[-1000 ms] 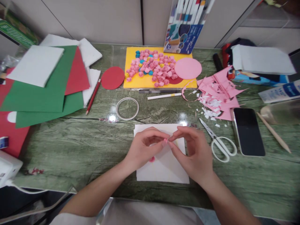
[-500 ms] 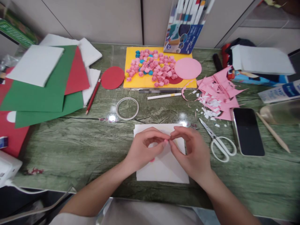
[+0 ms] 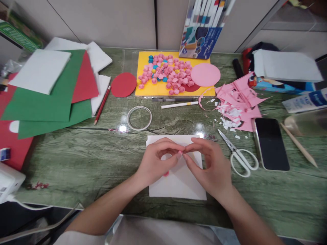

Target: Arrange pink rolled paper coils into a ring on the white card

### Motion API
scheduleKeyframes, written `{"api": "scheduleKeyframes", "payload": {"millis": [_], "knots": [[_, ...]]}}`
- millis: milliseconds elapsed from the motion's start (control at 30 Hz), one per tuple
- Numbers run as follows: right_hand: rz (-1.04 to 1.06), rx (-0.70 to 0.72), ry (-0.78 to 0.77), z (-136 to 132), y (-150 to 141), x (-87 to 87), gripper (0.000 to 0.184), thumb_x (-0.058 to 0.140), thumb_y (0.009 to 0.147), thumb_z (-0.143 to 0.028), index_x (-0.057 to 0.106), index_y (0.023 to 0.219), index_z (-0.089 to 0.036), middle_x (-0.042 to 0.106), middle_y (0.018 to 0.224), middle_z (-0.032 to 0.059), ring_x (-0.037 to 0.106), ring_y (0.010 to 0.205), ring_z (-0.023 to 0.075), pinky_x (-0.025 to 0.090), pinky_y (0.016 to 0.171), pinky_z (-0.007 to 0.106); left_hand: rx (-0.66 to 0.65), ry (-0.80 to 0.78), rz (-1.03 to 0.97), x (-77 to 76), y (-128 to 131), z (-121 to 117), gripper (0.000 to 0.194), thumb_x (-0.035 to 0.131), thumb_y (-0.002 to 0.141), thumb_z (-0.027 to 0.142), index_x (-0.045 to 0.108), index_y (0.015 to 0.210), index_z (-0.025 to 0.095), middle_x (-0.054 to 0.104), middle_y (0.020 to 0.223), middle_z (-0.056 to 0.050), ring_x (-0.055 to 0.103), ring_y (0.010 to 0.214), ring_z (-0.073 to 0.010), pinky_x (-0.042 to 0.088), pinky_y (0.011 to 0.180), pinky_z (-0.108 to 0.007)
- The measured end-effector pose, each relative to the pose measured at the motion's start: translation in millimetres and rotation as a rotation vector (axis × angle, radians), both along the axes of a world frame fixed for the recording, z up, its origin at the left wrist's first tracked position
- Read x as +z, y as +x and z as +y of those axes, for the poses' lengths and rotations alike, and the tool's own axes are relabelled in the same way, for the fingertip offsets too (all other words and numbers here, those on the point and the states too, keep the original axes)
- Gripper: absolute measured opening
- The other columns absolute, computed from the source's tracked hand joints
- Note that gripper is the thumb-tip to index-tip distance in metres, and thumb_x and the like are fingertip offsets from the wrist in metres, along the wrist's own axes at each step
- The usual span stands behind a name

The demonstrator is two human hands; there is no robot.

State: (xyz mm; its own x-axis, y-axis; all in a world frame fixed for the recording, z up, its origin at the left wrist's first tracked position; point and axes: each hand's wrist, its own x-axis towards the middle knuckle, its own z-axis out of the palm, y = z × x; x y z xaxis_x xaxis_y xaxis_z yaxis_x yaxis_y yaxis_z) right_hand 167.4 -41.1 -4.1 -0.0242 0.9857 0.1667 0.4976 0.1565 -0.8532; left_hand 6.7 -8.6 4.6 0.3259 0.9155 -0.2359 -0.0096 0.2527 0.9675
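Note:
Above a stack of white paper (image 3: 176, 185), my left hand (image 3: 157, 161) pinches a small pink piece (image 3: 180, 152) between thumb and fingertips. From the other side, my right hand (image 3: 211, 163) has its thumb and index finger closed at the same piece, and the fingertips of both hands meet there. Most of the piece is covered by fingers, so its shape is hard to make out. A deeper pink spot (image 3: 166, 174) shows on the paper just under my left hand, partly hidden by it.
Behind lie a yellow sheet (image 3: 141, 68) with many pink cup-shaped pieces (image 3: 178, 73), a red disc (image 3: 124, 84), a pink disc (image 3: 205, 75) and a tape roll (image 3: 139, 128). Scissors (image 3: 238, 158), a phone (image 3: 272, 144) and pink scraps (image 3: 242, 98) are right; coloured sheets (image 3: 43, 92) left.
Both hands stay in place over the paper. The right fingertips shift slightly against the small pink piece, and the pink spot under my left hand is a little more covered than one second ago.

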Motion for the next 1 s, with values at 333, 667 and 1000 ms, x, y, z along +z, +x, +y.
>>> {"api": "scheduleKeyframes", "payload": {"millis": [333,667,1000], "knots": [[-0.133,0.004,0.047,0.4,2.1,2.2,0.046,0.060,0.077,-0.016,0.043,0.118,-0.026,0.070,0.086,-0.0016,0.068,0.079,0.0148,0.052,0.076,0.031,-0.013,-0.034,0.005,1.1,-0.4,2.3,0.012,0.064,0.075,0.018,0.071,0.085,0.017,0.061,0.081,-0.004,0.059,0.075,-0.0128,0.051,0.067,-0.024],[-0.178,0.003,0.051,0.1,2.3,1.6,0.047,0.062,0.075,-0.016,0.044,0.117,-0.027,0.070,0.085,-0.0023,0.068,0.081,0.0148,0.051,0.075,0.029,-0.006,-0.001,0.046,0.9,0.2,1.1,0.013,0.064,0.075,0.019,0.071,0.085,0.017,0.061,0.082,-0.004,0.060,0.076,-0.0135,0.052,0.066,-0.024],[-0.256,0.028,0.142,2.7,0.4,5.4,0.044,0.061,0.076,-0.015,0.045,0.116,-0.027,0.070,0.083,-0.0024,0.068,0.076,0.0154,0.052,0.074,0.030,-0.013,0.135,0.209,-0.5,0.5,-1.5,0.016,0.061,0.074,0.013,0.072,0.085,0.019,0.064,0.082,-0.004,0.060,0.076,-0.0132,0.049,0.067,-0.023]]}}
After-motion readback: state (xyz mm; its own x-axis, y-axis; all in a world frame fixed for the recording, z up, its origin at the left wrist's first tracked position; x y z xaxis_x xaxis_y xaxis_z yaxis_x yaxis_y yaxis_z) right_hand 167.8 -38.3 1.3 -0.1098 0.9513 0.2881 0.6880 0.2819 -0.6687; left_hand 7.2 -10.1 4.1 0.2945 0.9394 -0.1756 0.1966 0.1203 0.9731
